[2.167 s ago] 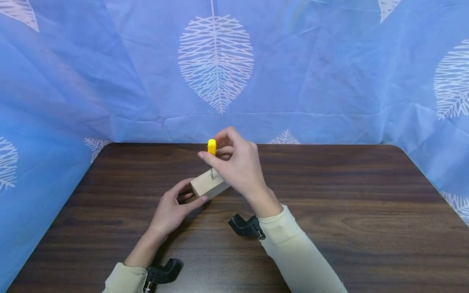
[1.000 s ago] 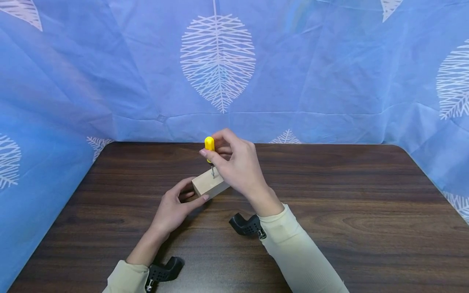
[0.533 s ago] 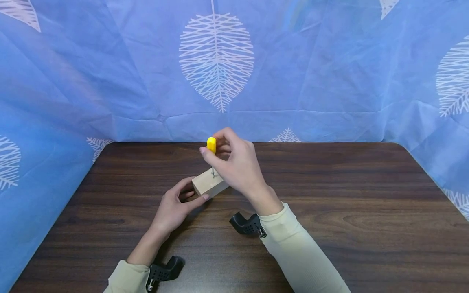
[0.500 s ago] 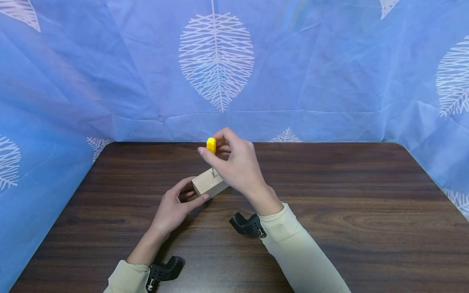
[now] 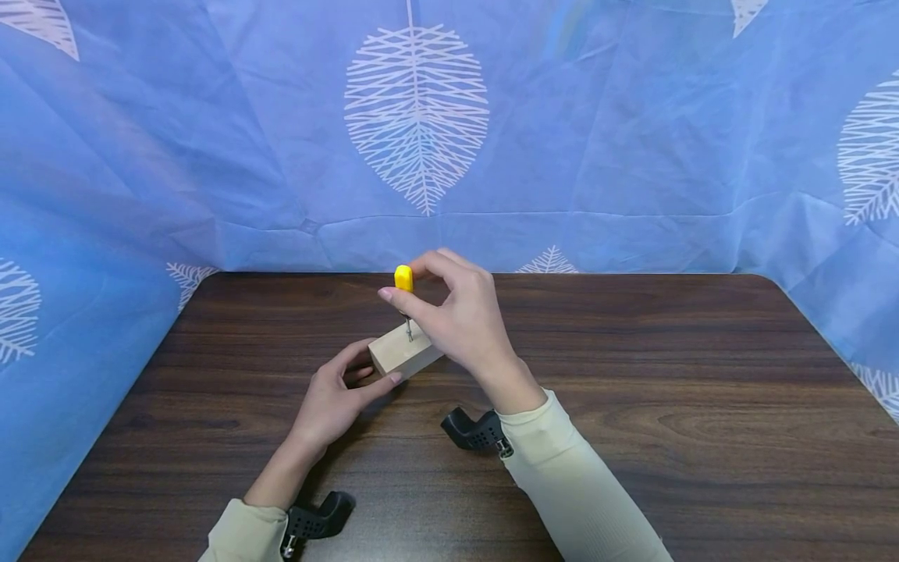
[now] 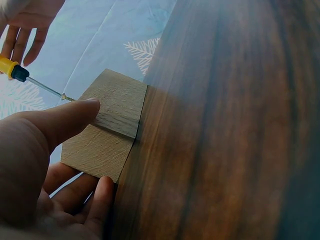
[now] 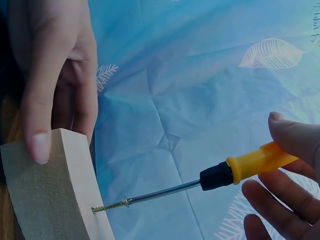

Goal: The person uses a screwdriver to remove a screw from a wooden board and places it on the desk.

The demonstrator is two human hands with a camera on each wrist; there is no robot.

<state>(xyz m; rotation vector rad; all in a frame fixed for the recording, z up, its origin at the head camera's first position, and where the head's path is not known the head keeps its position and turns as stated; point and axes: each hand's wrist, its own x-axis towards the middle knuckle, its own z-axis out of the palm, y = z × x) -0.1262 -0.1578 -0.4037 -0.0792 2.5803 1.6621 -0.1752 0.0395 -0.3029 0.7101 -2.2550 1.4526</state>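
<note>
A pale wooden block point(image 5: 402, 353) lies on the table, its near left end gripped between the thumb and fingers of my left hand point(image 5: 330, 402). From its top face a brass-coloured screw point(image 7: 111, 206) stands up, its tip in the wood and much of its thread exposed. The shaft of a screwdriver point(image 7: 217, 176) with a yellow handle and black collar meets the screw's head. My right hand point(image 5: 460, 312) pinches the yellow handle between thumb and index finger, the other fingers held off it. The right hand hides the block's far end in the head view.
The dark wood-grain table point(image 5: 667, 375) spreads widely around the hands. Behind it hangs a blue cloth point(image 5: 590, 117) with white leaf prints. Black wrist mounts point(image 5: 470, 429) sit under both cuffs, close above the tabletop.
The right thumb and fingers have shifted on the yellow handle, the other fingers now spread away from it. The handle wobbles slightly. Left hand and block stay practically still.
</note>
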